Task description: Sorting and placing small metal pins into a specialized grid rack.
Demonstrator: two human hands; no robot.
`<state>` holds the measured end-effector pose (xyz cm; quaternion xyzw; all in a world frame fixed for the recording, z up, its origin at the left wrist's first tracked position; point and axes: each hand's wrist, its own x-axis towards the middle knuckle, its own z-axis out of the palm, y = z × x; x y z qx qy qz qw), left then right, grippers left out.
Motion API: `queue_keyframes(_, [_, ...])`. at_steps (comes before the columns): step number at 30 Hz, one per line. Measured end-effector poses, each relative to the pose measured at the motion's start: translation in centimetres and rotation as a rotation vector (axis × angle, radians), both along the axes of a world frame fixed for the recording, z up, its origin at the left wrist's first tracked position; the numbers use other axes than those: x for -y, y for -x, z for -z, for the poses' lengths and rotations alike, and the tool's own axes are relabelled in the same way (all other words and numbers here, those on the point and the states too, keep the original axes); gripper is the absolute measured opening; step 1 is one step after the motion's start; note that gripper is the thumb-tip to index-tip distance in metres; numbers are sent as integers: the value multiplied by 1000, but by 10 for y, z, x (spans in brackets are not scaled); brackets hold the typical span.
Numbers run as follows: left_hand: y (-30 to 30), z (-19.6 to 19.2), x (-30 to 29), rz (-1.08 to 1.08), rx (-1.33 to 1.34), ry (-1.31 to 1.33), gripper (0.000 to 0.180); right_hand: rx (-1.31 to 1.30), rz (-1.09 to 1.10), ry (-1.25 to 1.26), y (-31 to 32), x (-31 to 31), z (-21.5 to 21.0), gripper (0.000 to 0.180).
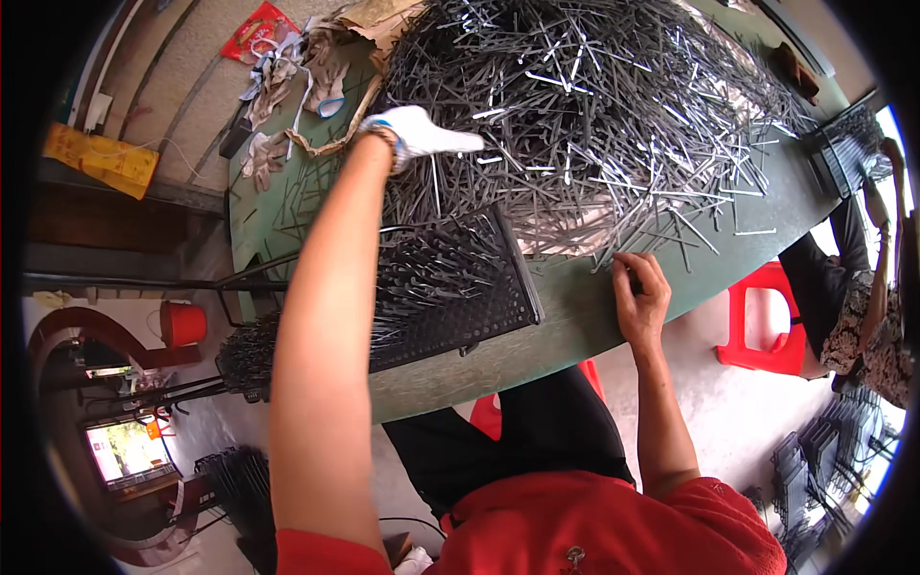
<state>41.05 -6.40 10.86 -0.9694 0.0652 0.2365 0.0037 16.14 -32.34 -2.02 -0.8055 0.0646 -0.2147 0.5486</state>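
A large heap of thin dark metal rods [585, 125] covers much of the green table [565, 307]. My left hand [414, 132], in a white glove, is over the heap's left side. Its fingers are together, and a single metal rod [436, 187] slants down from under it; the fingertips are partly hidden. My bare right hand [644, 295] rests at the heap's near edge with fingers curled toward the thumb. Rod ends lie beside its fingertips, but whether it grips one is unclear. Left of it stands a black perforated rack [460, 321] packed with upright rods.
Work gloves [278, 86] and a red packet [259, 31] lie at the far left. A red stool [762, 321] stands on the right, beside another person [867, 321]. There is another black rack [848, 144] at the table's right end. A red bucket [182, 324] is at left.
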Motion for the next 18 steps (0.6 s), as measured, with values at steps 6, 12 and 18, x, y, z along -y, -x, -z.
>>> queue_keyframes(6, [-14,31,-2,-201,43,26,106,5,-17,-1,-1,-3,-1,8])
queue_keyframes(12, [-13,35,-9,-282,103,103,106,-13,-9,-6,-1,-2,-2,7])
queue_keyframes(18, [-2,33,18,-218,92,-33,122,-8,-5,-1,-2,-2,0,7])
